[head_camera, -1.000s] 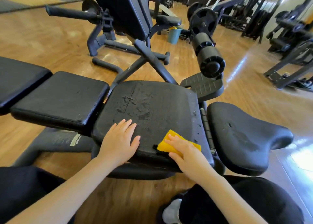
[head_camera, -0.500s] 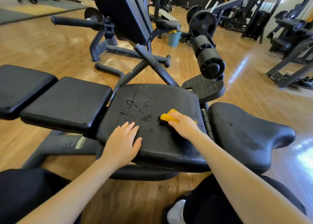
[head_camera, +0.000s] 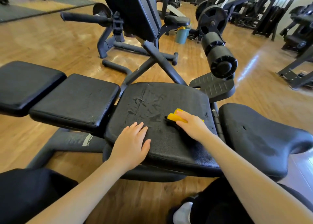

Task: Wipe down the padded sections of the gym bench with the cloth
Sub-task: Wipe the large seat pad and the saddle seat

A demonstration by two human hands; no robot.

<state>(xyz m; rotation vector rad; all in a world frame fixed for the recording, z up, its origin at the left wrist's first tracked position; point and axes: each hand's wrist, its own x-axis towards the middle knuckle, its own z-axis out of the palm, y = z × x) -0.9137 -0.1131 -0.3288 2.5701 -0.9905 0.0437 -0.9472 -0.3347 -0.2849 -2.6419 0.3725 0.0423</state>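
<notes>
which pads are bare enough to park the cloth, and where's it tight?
Bare: the two left pads and the contoured seat pad right of the hinge. The far half of the middle pad is free too. Crowded: its near half, with the left hand flat and the right hand pressing the yellow cloth.
</notes>
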